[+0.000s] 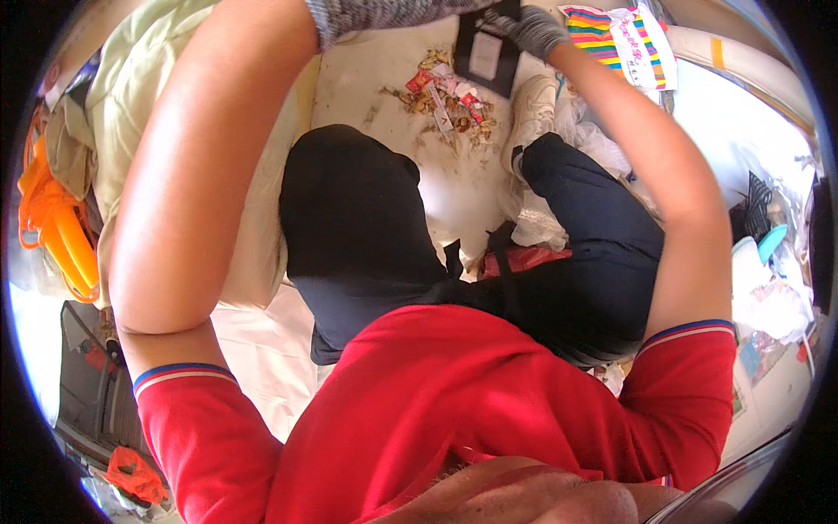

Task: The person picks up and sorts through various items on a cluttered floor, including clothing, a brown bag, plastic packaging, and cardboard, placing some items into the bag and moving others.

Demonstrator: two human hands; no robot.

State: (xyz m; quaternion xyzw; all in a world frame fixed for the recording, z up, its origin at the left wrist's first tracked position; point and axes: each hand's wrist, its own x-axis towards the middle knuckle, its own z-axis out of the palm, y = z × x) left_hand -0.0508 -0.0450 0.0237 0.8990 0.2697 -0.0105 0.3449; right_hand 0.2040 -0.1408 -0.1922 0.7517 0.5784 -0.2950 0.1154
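My right hand (533, 33), in a grey knit glove, grips the edge of a flat black object (468, 49) with a pale rectangle on its face. The grey-gloved left hand (406, 14) reaches along the top edge of the picture towards the same object; its fingers are partly cut off and blurred, so their hold cannot be told. Below the black object, a heap of litter (448, 98) with red and white wrappers and brown bits lies on the dirty pale floor (366, 72). My light shoe (537, 108) stands just right of the heap.
A striped plastic bag (612, 46) lies at the upper right, with crumpled clear plastic (592, 141) below it. Pale green cloth (131, 85) drapes along the left, beside an orange object (55, 209). A red plastic item (524, 261) lies between my legs. An orange-red bag (134, 475) is lower left.
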